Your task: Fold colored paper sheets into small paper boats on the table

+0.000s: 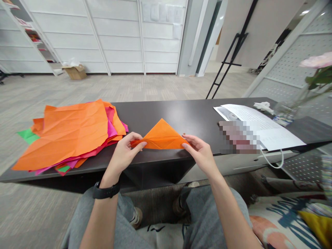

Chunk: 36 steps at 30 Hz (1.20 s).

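Note:
An orange sheet of paper (163,135), folded into a triangle with its peak pointing away from me, lies at the near edge of the dark table. My left hand (127,147) pinches its left corner, thumb on top. At the right corner, my right hand (199,148) grips the paper the same way. A folded band runs along the near side between my thumbs. Left of my hands rests a pile of creased paper sheets (75,128), orange on top with pink and green edges sticking out.
The dark table (135,112) spans the view. On its right lie white printed papers (269,128), a blurred-out flat object (240,136), a white cable (280,164) and a crumpled tissue (263,106). A glass vase (286,109) with a pink flower (316,61) stands at the far right.

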Available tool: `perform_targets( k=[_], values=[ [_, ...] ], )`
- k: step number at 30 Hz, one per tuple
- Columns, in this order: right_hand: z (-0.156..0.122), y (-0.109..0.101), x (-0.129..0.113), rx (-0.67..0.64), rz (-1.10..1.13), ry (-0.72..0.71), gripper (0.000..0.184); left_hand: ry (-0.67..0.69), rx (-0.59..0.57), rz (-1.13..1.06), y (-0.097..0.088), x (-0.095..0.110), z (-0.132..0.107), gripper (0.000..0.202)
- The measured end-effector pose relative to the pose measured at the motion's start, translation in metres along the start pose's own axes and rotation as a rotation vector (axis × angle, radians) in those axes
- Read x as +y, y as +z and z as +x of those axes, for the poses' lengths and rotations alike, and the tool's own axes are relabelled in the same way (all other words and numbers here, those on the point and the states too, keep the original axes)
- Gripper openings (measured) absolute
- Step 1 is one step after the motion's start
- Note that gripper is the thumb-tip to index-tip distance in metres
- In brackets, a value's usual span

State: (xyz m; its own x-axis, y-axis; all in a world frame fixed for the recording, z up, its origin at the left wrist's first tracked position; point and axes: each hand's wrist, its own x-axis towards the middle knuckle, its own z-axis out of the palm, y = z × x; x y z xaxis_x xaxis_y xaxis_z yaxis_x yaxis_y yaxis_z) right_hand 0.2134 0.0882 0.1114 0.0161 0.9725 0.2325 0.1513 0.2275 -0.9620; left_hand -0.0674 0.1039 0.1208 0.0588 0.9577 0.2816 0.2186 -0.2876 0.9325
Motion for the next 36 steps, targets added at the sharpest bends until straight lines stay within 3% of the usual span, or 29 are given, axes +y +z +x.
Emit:
perform_targets(
  k=[3,12,17,26,30,36],
  values=[
    [-0.002,0.003,-0.002,-0.078,0.013,0.044,0.027,-0.002,0.009,-0.037,0.002,0.001,0.001,0.022],
    [0.004,-0.005,0.001,0.049,-0.076,0.021,0.035,0.034,0.086,-0.327,0.003,0.005,0.005,0.031],
    [0.005,-0.008,0.008,0.025,-0.072,0.025,0.034,0.01,0.026,-0.317,0.001,0.006,0.004,0.02],
    [0.004,-0.008,0.008,0.028,-0.045,0.022,0.03,-0.025,0.0,-0.331,-0.001,0.009,0.004,0.029],
    [0.002,-0.005,0.003,0.035,-0.055,0.019,0.029,-0.041,0.008,-0.374,0.0,0.01,0.004,0.024],
    [0.003,-0.002,0.0,0.072,-0.056,0.044,0.031,0.07,-0.048,-0.308,-0.001,0.009,0.003,0.009]
  ],
)
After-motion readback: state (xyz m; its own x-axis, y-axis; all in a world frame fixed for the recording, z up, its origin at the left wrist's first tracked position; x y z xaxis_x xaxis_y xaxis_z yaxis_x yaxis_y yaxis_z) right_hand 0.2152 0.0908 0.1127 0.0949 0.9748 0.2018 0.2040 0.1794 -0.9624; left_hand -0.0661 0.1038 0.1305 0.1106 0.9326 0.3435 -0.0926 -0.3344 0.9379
